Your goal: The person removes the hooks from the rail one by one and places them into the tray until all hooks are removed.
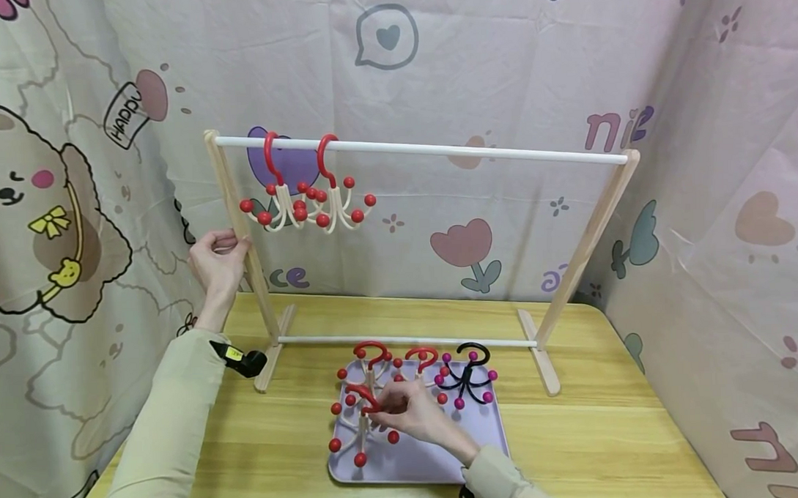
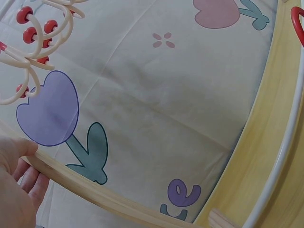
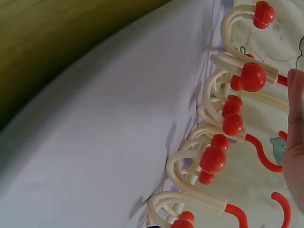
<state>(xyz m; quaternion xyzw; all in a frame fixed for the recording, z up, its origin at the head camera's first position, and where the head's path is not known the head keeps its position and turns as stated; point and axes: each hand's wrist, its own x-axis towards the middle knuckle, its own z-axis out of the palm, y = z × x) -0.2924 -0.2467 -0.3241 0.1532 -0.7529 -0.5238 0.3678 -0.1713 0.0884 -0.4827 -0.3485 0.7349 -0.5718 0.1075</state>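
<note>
My left hand (image 1: 220,264) pinches the left wooden post (image 2: 90,190) of a hanging rack, thumb on one side and fingers on the other. My right hand (image 1: 414,411) is over the lilac tray (image 1: 439,460), thumb and fingers pinching the red hook (image 1: 359,392) of a cream claw hanger (image 1: 362,435) with red ball tips. Behind it on the tray are two similar red-hooked hangers, one (image 1: 370,377) partly covered, and a black claw hanger (image 1: 467,378) with magenta tips. From the rack's white top rail (image 1: 428,151), two red hooks (image 1: 272,157) hang near the left end.
The rack stands on wooden feet (image 1: 540,354) at the back of a yellow wood-grain table (image 1: 597,432). A white lower rail (image 1: 402,342) runs just behind the tray. Printed curtains (image 1: 393,81) surround the table at the back and sides.
</note>
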